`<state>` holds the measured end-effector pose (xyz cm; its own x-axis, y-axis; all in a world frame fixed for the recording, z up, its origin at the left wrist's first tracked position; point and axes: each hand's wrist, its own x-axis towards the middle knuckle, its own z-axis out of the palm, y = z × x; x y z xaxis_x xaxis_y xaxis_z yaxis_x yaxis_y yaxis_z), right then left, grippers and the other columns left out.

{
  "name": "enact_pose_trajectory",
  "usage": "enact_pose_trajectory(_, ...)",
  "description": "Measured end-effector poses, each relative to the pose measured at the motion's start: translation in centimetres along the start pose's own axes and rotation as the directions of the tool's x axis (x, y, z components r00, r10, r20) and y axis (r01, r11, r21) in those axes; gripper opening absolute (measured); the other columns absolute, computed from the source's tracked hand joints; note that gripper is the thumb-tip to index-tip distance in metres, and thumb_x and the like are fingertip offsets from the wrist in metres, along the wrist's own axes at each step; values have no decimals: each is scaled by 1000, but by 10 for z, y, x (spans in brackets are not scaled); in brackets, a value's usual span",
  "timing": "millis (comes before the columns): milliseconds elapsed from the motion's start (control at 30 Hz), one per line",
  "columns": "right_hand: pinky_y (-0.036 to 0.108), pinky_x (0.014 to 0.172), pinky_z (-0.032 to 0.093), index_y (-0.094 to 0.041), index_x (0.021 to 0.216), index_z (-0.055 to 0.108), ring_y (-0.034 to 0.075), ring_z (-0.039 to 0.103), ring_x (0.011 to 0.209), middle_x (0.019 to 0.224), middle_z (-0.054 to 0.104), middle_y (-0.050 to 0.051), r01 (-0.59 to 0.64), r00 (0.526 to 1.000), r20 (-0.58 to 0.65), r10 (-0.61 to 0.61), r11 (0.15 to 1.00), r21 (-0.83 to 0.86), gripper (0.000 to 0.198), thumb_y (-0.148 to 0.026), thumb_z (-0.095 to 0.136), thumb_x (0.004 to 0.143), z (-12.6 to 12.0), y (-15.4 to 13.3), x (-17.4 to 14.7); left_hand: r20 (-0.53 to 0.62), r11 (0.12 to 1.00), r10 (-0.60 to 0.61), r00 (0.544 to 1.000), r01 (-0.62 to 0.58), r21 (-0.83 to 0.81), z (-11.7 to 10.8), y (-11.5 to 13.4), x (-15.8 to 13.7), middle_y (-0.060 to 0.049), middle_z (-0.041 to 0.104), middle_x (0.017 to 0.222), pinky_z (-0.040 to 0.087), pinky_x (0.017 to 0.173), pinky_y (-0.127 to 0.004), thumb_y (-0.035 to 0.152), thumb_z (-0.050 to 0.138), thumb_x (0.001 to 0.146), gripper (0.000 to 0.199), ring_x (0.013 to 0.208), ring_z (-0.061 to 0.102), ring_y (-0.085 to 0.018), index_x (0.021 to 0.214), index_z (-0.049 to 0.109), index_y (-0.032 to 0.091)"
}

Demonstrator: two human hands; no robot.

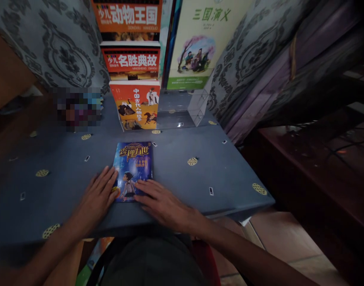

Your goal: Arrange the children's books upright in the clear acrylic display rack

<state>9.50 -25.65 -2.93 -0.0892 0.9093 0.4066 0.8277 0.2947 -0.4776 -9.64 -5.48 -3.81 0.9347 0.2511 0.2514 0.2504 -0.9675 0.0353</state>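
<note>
A blue paperback book (135,163) with gold title lettering and a drawn figure on its cover lies flat near the front of the table. My left hand (100,192) rests at the book's left edge, its fingers stretched out and touching the cover's side. Across the lower right of the cover lies my right hand (160,200), fingers extended and slightly apart. Neither hand grips the book.
The table has a blue-grey patterned cloth (196,186). At the back, a clear stepped stand (199,105) bears an orange book (137,107), a red book (131,59) and a pale green book (199,43). A blurred-out item (77,109) lies left of it. Patterned curtains (62,47) hang behind.
</note>
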Motion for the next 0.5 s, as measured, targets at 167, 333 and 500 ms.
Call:
enact_pose_trajectory(167, 48, 113, 47, -22, 115, 70, 22, 53, 137, 141, 61, 11, -92, 992, -87, 94, 995, 35, 23, -26, 50, 103, -5, 0, -4, 119, 998, 55, 991, -55, 3, 2, -16, 40, -20, 38, 161, 35, 117, -54, 56, 32, 103, 69, 153, 29, -32, 155, 35, 11)
enact_pose_trajectory(333, 47, 113, 47, -18, 113, 72, 24, 51, 139, 143, 58, 15, -180, 970, -144, 197, 976, 124, 25, -25, 51, 102, -7, -1, -2, 166, 998, 58, 984, -60, 2, 9, 7, 94, -22, 33, 163, 25, 122, -56, 52, 31, 104, 70, 155, 22, -32, 156, 32, 6)
enact_pose_trajectory(500, 44, 111, 48, -21, 116, 69, 24, 54, 136, 143, 58, 14, -363, 856, -272, 440, 886, 289, 26, -22, 49, 100, -11, 2, -3, 175, 979, 205, 963, -202, -38, 5, 53, 98, -18, 33, 164, 25, 123, -52, 46, 28, 106, 62, 155, 23, -29, 156, 33, 10)
